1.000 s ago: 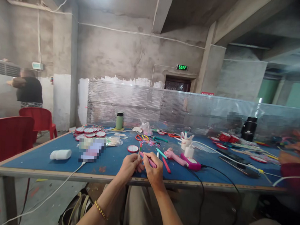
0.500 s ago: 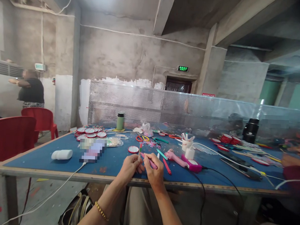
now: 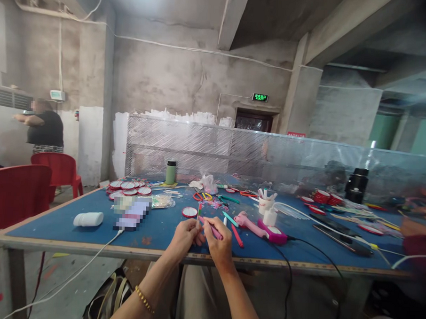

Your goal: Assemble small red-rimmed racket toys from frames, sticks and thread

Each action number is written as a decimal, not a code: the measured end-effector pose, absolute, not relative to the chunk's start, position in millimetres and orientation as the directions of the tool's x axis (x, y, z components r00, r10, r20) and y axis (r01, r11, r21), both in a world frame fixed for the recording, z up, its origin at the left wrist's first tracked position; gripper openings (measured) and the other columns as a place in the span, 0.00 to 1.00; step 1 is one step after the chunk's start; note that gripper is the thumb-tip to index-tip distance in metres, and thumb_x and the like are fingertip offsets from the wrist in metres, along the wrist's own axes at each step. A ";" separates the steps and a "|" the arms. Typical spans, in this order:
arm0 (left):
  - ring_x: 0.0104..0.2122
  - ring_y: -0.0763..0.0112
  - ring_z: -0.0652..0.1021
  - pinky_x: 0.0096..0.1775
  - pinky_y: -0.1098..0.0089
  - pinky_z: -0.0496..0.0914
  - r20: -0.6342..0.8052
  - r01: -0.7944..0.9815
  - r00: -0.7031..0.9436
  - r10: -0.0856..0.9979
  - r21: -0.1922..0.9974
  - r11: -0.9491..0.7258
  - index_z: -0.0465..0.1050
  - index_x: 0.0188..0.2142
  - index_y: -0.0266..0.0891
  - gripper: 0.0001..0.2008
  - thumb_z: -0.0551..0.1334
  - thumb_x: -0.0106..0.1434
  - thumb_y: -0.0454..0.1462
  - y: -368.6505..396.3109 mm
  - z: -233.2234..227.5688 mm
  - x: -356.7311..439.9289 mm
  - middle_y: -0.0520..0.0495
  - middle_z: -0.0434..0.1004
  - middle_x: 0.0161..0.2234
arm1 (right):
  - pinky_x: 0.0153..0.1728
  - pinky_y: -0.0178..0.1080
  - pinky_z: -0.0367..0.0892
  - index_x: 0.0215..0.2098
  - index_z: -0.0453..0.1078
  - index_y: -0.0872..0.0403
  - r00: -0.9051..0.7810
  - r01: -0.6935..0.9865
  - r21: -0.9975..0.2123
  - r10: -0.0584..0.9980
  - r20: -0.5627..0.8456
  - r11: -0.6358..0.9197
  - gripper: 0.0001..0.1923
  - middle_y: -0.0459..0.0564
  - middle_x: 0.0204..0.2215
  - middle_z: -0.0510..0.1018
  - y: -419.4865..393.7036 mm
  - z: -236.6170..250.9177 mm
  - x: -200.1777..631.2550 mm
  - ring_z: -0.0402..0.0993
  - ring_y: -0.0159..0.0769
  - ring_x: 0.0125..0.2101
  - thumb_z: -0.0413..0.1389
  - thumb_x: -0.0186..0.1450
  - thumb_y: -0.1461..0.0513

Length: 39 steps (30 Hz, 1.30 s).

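Observation:
Over the front edge of the blue table, my left hand [image 3: 183, 237] pinches a thin upright stick [image 3: 198, 214] that shows red and green near its top. My right hand [image 3: 219, 238] grips a pink-purple marker [image 3: 216, 232], its tip pointing at the stick. Whether the tip touches the stick is too small to tell. Just beyond my hands lies a round red-rimmed white disc [image 3: 189, 212]. Right of my right hand are a red marker [image 3: 237, 236], a teal marker [image 3: 230, 219] and a pink tool with a cable [image 3: 252, 224].
A white bottle [image 3: 88, 219] lies at the left, near a phone [image 3: 133, 214] on a cable. Red-rimmed discs [image 3: 129, 188] are piled behind it. A cup of markers [image 3: 265, 205], pliers [image 3: 228, 198] and a green flask [image 3: 170, 172] stand or lie farther back. A perforated metal screen [image 3: 199, 149] borders the table.
My hands, the stick and the marker look nearly still. The person at the far left has shifted their arms slightly.

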<state>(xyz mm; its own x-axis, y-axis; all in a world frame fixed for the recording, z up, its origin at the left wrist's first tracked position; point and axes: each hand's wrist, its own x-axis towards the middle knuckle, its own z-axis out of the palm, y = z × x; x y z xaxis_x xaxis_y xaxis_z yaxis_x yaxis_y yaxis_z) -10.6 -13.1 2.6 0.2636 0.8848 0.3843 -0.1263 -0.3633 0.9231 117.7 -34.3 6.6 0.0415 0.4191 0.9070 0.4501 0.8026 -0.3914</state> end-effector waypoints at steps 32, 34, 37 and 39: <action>0.18 0.73 0.75 0.23 0.75 0.62 0.366 -0.140 0.266 0.892 0.930 -0.340 0.69 0.29 0.37 0.15 0.63 0.56 0.48 -10.7 -0.1 -11.1 0.47 0.79 0.21 | 0.32 0.35 0.67 0.32 0.74 0.53 0.080 0.492 -0.402 0.420 0.904 0.772 0.10 0.46 0.27 0.76 -36.4 6.4 119.6 0.73 0.34 0.28 0.53 0.69 0.62; 0.19 0.72 0.75 0.22 0.75 0.62 0.363 -0.145 0.269 0.892 0.931 -0.335 0.69 0.29 0.37 0.15 0.63 0.56 0.48 -11.0 0.3 -11.3 0.46 0.79 0.21 | 0.32 0.35 0.67 0.32 0.73 0.53 0.086 0.490 -0.414 0.430 0.899 0.767 0.10 0.46 0.27 0.76 -37.5 6.9 119.8 0.73 0.34 0.28 0.53 0.69 0.62; 0.18 0.73 0.74 0.23 0.75 0.61 0.371 -0.150 0.262 0.891 0.927 -0.343 0.69 0.28 0.37 0.15 0.63 0.56 0.48 -12.1 1.7 -11.0 0.47 0.78 0.20 | 0.33 0.35 0.68 0.33 0.74 0.53 0.053 0.457 -0.418 0.445 0.894 0.785 0.09 0.46 0.28 0.77 -39.0 8.7 118.9 0.74 0.35 0.29 0.53 0.69 0.62; 0.19 0.72 0.74 0.23 0.74 0.61 0.372 -0.146 0.261 0.891 0.928 -0.344 0.69 0.28 0.37 0.16 0.63 0.56 0.49 -12.8 2.5 -11.0 0.47 0.77 0.20 | 0.33 0.35 0.69 0.33 0.74 0.52 0.038 0.449 -0.415 0.447 0.894 0.791 0.09 0.47 0.28 0.77 -38.9 9.0 118.3 0.74 0.35 0.29 0.53 0.69 0.62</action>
